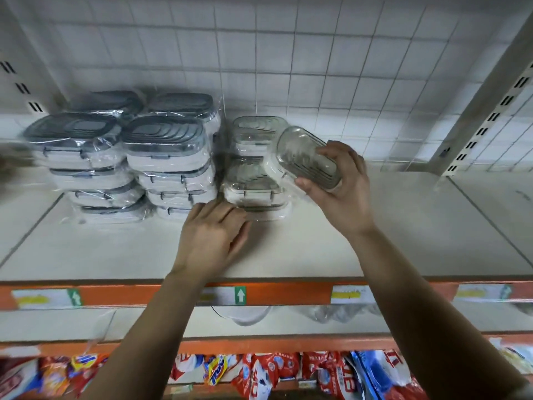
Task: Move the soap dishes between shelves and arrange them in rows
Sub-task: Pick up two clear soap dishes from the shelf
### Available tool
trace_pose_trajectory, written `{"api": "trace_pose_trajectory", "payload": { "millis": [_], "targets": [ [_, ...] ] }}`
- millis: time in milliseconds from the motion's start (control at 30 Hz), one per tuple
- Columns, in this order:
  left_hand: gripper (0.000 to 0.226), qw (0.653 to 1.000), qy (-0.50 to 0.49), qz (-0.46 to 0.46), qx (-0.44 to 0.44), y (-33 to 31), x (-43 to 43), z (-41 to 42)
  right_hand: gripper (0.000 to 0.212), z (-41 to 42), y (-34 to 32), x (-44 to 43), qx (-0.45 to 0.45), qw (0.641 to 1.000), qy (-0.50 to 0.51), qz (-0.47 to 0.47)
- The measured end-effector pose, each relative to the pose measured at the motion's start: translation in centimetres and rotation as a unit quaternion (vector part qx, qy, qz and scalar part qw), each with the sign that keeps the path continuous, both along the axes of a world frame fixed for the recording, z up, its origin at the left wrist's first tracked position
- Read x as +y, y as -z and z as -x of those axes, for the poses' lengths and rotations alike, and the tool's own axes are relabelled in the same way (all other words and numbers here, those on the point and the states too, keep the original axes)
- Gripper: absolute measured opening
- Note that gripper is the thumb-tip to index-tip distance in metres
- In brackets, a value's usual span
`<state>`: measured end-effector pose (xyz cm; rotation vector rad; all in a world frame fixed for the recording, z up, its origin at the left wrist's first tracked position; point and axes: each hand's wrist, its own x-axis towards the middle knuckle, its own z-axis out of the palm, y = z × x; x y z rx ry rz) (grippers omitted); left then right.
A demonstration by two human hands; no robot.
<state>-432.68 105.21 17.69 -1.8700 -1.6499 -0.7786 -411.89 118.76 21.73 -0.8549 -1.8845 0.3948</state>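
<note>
Soap dish [308, 157] — wrapped, tilted — in right hand [343, 194]

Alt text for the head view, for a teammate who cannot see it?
The right hand holds a clear soap dish tilted beside a stack of clear dishes on the white shelf; the left hand touches that stack's base. Grey-lidded stacks stand left.

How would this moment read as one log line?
right hand: holds clear grey oval plastic soap dish | left hand: touches front stack of wrapped soap dishes
</note>
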Motion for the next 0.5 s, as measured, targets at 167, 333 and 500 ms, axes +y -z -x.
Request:
{"api": "trace_pose_trajectory", "payload": {
  "millis": [167, 333, 500],
  "targets": [
    [0.026, 0.999, -0.011, 0.043, -0.030, 1.1, -1.0, 0.8, 0.056, 4.4, -1.4, 1.0, -0.074, 0.990, -0.117, 0.013],
    [0.021, 0.998, -0.015, 0.024, -0.061, 1.1, -1.0, 0.6, 0.042, 6.1, -1.2, 2.4, -0.113, 0.980, -0.166, -0.016],
    [0.020, 0.998, 0.000, 0.013, -0.057, 1.4, -0.9, 0.7, 0.037, 7.8, -0.7, 2.7, -0.117, 0.978, -0.088, -0.152]
  ]
}}
